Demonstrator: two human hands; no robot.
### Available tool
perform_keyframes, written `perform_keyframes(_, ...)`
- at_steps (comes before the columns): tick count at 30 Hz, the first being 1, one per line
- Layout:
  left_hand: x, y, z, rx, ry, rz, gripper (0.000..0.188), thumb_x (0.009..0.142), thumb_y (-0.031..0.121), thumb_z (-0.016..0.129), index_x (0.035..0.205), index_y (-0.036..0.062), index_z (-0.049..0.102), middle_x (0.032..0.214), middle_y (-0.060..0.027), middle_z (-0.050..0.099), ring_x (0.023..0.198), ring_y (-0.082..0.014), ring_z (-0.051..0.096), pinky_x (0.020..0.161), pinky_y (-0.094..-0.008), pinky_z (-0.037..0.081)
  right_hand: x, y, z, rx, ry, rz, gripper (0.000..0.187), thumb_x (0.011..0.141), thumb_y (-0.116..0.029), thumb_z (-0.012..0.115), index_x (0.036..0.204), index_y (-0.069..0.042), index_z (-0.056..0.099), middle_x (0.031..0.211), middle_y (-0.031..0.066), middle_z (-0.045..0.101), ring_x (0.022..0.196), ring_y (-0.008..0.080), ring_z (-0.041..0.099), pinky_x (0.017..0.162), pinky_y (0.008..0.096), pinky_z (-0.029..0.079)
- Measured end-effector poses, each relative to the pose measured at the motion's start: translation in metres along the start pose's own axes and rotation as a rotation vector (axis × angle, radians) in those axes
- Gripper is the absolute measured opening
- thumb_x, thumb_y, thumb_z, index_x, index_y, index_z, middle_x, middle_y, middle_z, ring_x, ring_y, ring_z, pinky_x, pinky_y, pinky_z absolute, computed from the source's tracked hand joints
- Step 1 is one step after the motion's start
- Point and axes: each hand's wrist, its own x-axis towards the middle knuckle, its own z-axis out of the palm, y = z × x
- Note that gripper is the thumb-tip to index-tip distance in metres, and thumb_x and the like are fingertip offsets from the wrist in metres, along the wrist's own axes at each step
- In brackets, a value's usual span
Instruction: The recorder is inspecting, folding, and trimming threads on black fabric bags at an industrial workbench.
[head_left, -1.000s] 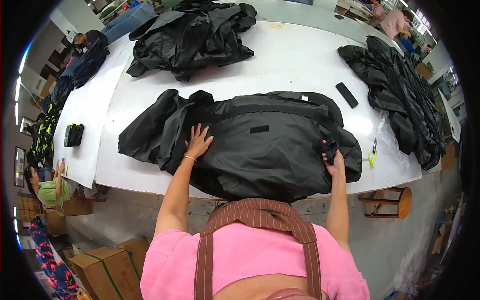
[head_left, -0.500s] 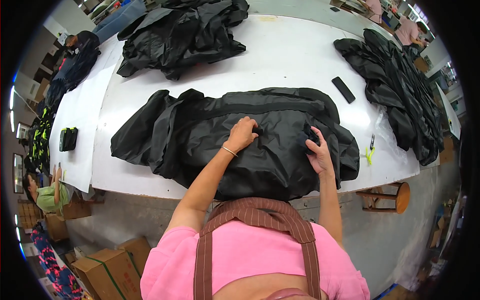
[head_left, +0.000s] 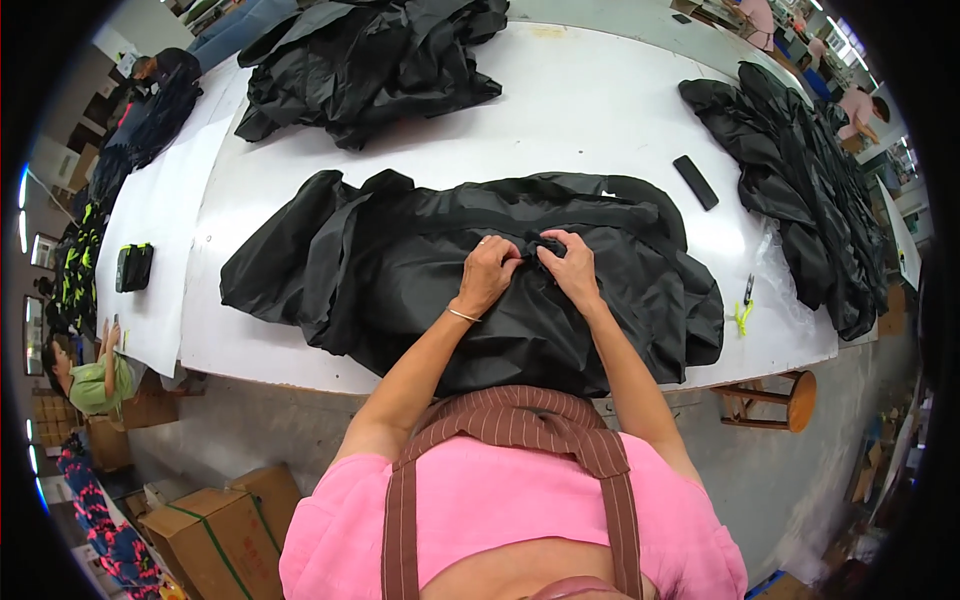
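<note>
A large black garment of thin, slightly shiny cloth lies crumpled along the white table in front of me. My left hand is closed in a pinch on the garment near its middle. Right beside it, my right hand pinches a small bunched dark piece of cloth. The fingertips of both hands almost meet there. Whether that bunched piece is part of the garment, I cannot tell.
More black cloth lies heaped at the table's back left and right. A black oblong, yellow-handled snips and clear plastic lie right. A stool stands below; cartons at lower left. Co-workers are farther off.
My right hand has moved left, bringing the dark bunched cloth from the garment's right part to my left hand. My left hand has stayed nearly in place.
</note>
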Motion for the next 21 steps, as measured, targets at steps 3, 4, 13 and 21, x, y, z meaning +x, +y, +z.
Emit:
perform_keyframes(3,-0.001,0.001,-0.003,-0.035,0.059,0.024,0.016,0.068,-0.002,0.071,0.076,0.0013,0.057,0.075,-0.0113,0.058,0.073,-0.0310,0.057,0.066,-0.0384,0.046,-0.006,0.001,0.002,-0.110,-0.013,-0.187,0.023,0.075,-0.009,0.070,0.097,-0.005,0.067,0.092,0.0143,0.058,0.079,0.0312,0.063,0.068,0.0370,0.052)
perform_keyframes(4,-0.002,0.001,-0.004,-0.039,0.082,0.049,0.016,0.068,-0.004,0.070,0.075,0.0012,0.057,0.075,-0.0113,0.057,0.073,-0.0308,0.057,0.065,-0.0379,0.046,-0.008,-0.004,0.001,-0.107,-0.064,-0.180,0.022,0.075,-0.009,0.070,0.097,-0.006,0.067,0.093,0.0149,0.057,0.082,0.0334,0.062,0.071,0.0386,0.052)
perform_keyframes(13,-0.007,0.002,-0.002,0.011,0.117,0.164,0.018,0.064,-0.004,0.068,0.072,0.0028,0.053,0.074,-0.0104,0.054,0.073,-0.0304,0.055,0.063,-0.0384,0.046,-0.020,-0.016,-0.017,-0.328,-0.227,-0.089,0.019,0.077,-0.011,0.069,0.095,-0.009,0.066,0.096,0.0144,0.055,0.083,0.0369,0.062,0.074,0.0441,0.052)
perform_keyframes(21,-0.003,0.002,-0.005,0.005,0.150,0.197,0.016,0.067,-0.005,0.066,0.073,0.0024,0.053,0.074,-0.0108,0.053,0.072,-0.0305,0.055,0.063,-0.0387,0.046,-0.018,-0.036,-0.005,-0.138,-0.148,-0.214,0.021,0.077,-0.006,0.068,0.098,-0.007,0.067,0.095,0.0133,0.056,0.084,0.0342,0.061,0.073,0.0398,0.050)
